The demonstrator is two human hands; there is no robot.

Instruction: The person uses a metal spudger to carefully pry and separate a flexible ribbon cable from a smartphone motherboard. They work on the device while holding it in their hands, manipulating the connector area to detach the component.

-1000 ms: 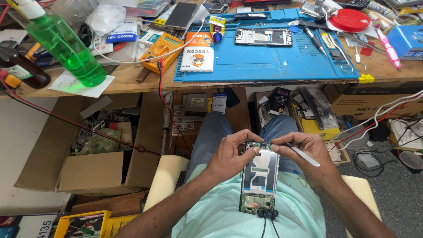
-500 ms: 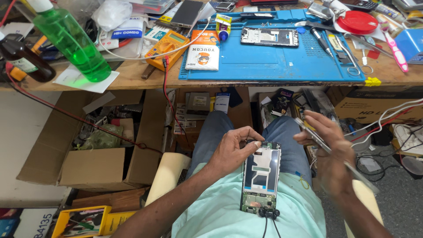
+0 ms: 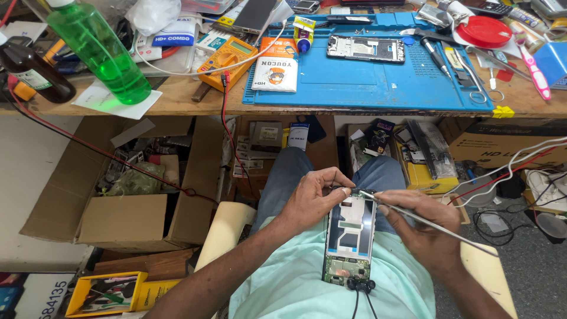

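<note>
An opened phone (image 3: pixel 349 237) with its back removed lies lengthwise on my lap, its circuit board showing at the near end. My left hand (image 3: pixel 313 198) grips its far top corner with thumb and fingers. My right hand (image 3: pixel 422 227) holds slim metal tweezers (image 3: pixel 413 217), whose tip touches the phone's top edge beside my left fingers. Black earphones (image 3: pixel 360 286) hang at the phone's near end.
A wooden bench carries a blue work mat (image 3: pixel 366 82) with a phone frame (image 3: pixel 366 48), screwdrivers, a yellow multimeter (image 3: pixel 227 58), a green bottle (image 3: pixel 100 50) and a brown bottle (image 3: pixel 32 74). Open cardboard boxes (image 3: pixel 127 218) sit below at left. Cables lie on the floor at right.
My right hand had swung out to the right with the tweezers and has come back in, bringing the tip onto the phone's top edge. The left hand kept its grip.
</note>
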